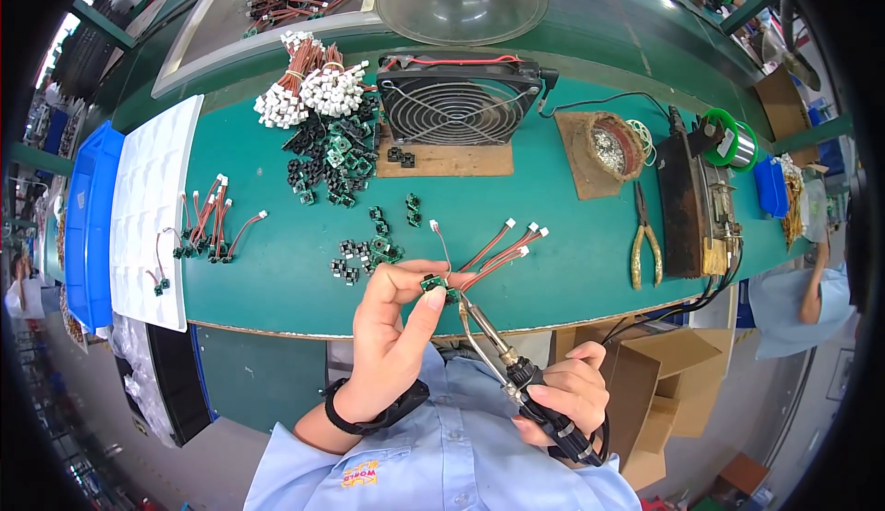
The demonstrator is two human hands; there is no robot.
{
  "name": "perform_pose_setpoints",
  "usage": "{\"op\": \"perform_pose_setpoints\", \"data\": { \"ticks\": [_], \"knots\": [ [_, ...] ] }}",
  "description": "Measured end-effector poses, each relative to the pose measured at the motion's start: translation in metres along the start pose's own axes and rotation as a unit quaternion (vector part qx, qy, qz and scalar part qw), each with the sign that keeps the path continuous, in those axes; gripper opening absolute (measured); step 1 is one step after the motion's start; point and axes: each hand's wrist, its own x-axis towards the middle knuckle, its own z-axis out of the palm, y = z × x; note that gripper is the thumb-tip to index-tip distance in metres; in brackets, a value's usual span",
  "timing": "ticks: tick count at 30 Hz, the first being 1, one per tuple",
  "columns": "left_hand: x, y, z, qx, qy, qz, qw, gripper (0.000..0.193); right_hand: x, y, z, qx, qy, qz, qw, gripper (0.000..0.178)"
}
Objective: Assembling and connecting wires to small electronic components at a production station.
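From where I stand, the worker's left hand has a small green square circuit board with a black block-like part pinched between thumb and fingers, just above the near edge of the green-topped worktable. The board is tiny, its green face catching some light, and the thumb covers part of it; I can't make out its solder joints. A thin lead with a white plug rises from it toward the far side, and several reddish-brown wires with white plugs fan out to the far right, though I can't tell which board they join. The right hand has its fingers wrapped around a black-handled soldering iron with a metal barrel, a thin curved brass-coloured tube running along its left side. The iron's tip is right by the board; whether they touch is too small to see. Farther off, just left of centre, lies a loose cluster of small black-and-green boards, and beyond it stands a black square fan with a wire guard.
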Motion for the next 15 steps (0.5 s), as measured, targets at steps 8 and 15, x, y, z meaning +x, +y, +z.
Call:
{"op": "perform_pose_setpoints", "data": {
  "ticks": [8, 15],
  "knots": [
    [-0.0010, -0.0007, -0.0012, 0.046, 0.002, 0.010, 0.999, 0.006, -0.0001, -0.0015, -0.0009, -0.005, -0.009, 0.006, 1.000, 0.035],
    [-0.0022, 0.0020, 0.0026, 0.020, 0.023, 0.000, 1.000, 0.006, 0.0011, -0.0027, -0.0036, -0.003, -0.019, 0.005, 1.000, 0.035]
  ]
}}
